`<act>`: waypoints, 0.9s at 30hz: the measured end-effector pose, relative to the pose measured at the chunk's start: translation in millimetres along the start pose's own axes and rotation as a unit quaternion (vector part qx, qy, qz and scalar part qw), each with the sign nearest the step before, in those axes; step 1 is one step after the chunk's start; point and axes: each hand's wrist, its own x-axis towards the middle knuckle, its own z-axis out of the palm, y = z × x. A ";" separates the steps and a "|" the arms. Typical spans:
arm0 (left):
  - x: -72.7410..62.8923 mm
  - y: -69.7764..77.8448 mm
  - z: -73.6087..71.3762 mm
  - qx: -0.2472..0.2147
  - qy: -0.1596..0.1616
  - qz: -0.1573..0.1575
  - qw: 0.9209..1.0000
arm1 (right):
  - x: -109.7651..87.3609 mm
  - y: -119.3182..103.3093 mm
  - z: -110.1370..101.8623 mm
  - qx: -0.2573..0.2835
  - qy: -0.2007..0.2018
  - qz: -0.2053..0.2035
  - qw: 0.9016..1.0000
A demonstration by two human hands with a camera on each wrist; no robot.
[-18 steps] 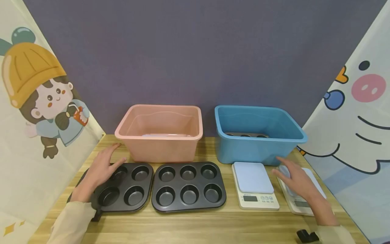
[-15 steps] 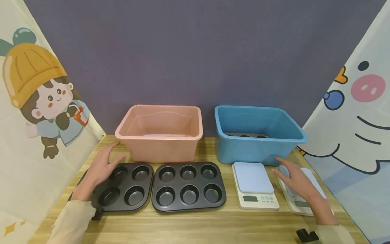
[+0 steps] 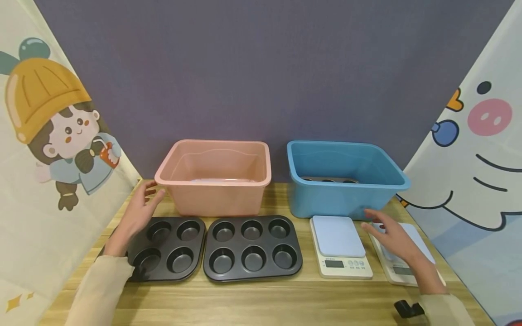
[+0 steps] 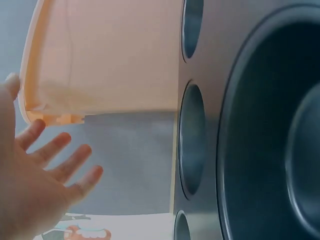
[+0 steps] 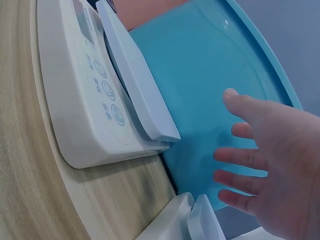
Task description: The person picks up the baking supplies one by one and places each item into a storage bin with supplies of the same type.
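My left hand (image 3: pixel 136 215) hovers with spread fingers over the left black muffin pan (image 3: pixel 173 243), near the left end of a pink bin (image 3: pixel 216 199). It holds nothing; part of that pan is hidden beneath it. In the left wrist view the fingers (image 4: pixel 72 162) extend beside the bin. My right hand (image 3: pixel 393 237), also holding nothing, is above the right white kitchen scale (image 3: pixel 416 242), with fingertips close to the front of a blue bin (image 3: pixel 338 203). The right wrist view shows its fingers (image 5: pixel 242 157) loosely bent and apart.
A second muffin pan (image 3: pixel 238 244) lies in the middle, beside another kitchen scale (image 3: pixel 340 237). Inside the blue bin is a dark pan (image 3: pixel 336 179) with cups; something pale (image 3: pixel 224 180) shows in the pink bin. A dark purple-grey backdrop (image 3: pixel 261 81) rises behind.
My left hand has moved slightly up and forward, nearer the pink bin, its fingers more separated. My right hand has shifted a little left, its fingers more spread. The pans, scales and bins stay put.
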 end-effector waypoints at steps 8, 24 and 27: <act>8.2 4.9 3.6 -0.020 0.032 -0.042 0.998 | 3.8 6.5 6.3 0.005 -0.008 0.000 1.000; 34.0 15.9 20.9 -0.070 0.052 -0.069 0.994 | 18.6 6.9 15.6 0.035 -0.037 0.009 0.999; 35.9 12.5 28.3 -0.098 0.075 -0.076 0.989 | 19.8 6.8 17.2 0.033 -0.040 0.011 0.999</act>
